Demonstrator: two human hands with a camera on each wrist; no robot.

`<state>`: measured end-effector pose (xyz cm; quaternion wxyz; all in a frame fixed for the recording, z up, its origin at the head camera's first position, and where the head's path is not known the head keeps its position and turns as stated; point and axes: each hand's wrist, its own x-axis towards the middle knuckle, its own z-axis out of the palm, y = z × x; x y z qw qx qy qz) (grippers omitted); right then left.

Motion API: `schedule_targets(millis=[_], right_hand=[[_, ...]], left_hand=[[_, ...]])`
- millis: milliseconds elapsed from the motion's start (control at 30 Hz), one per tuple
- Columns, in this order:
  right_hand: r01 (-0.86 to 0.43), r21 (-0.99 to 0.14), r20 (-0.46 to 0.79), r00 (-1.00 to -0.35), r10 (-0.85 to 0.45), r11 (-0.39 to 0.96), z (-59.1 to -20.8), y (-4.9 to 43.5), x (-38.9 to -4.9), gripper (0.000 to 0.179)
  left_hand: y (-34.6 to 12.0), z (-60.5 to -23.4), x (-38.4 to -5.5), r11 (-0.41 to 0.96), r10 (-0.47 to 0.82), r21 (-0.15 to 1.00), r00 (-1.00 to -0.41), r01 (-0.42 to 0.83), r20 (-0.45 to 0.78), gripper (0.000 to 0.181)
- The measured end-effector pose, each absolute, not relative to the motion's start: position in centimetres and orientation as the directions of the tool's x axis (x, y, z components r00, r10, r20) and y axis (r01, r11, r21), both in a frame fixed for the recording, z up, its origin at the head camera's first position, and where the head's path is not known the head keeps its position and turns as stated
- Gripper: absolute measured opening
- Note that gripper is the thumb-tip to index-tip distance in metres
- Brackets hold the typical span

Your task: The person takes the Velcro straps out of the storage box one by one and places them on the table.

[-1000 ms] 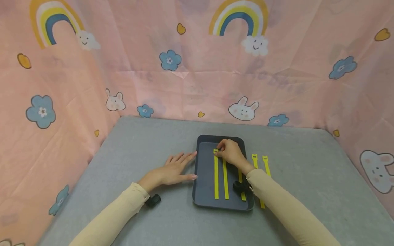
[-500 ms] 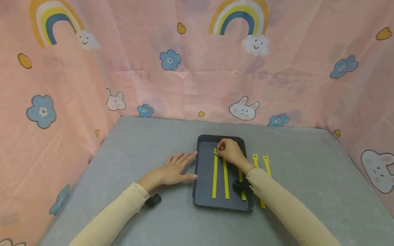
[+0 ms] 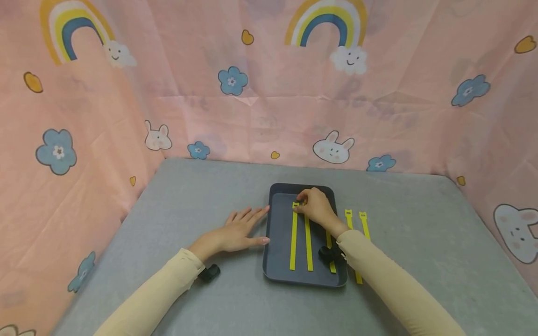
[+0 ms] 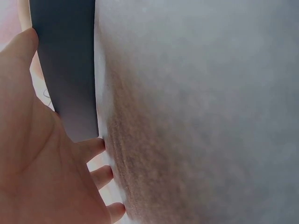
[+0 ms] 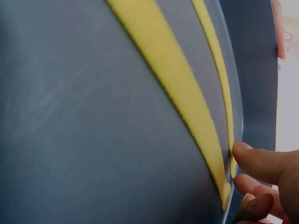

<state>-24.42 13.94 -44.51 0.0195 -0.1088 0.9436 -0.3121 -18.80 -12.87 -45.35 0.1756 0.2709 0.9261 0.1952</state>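
A dark grey tray (image 3: 277, 242) holds several yellow hook-and-loop cable ties laid lengthwise. My right hand (image 3: 317, 208) reaches in from the right and pinches the slotted top end of the leftmost cable tie (image 3: 293, 242) between thumb and finger. Its tail lies down the tray floor, leaning slightly left. Beside it lies a second cable tie (image 3: 308, 247), its head hidden behind the hand. A third cable tie (image 3: 332, 267) is partly covered by my right wrist. My left hand (image 3: 235, 236) lies with fingers spread, fingertips at the tray's left rim; the left wrist view shows them against the tray wall (image 4: 67, 70).
Two more yellow cable ties, one (image 3: 348, 216) nearer the tray and one (image 3: 364, 222) farther right, lie on the grey table (image 3: 420, 242) partly under my right sleeve (image 3: 391, 284). A pink patterned curtain (image 3: 269, 121) surrounds the table's back and sides.
The leftmost cable tie's lower end has swung slightly left since the first frame, while my right hand keeps its pinch on the head. My left hand and the tray stay put.
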Motion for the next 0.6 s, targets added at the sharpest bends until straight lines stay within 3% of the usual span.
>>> schedule_targets(millis=[600], right_hand=[[-0.235, -0.620, 0.071, -0.967, -0.245, 0.749, -44.61, 13.83, -24.21, 0.019]], left_hand=[[-12.68, -44.66, -18.67, 0.791, 0.564, 0.428, -0.793, 0.438, -0.231, 0.089]])
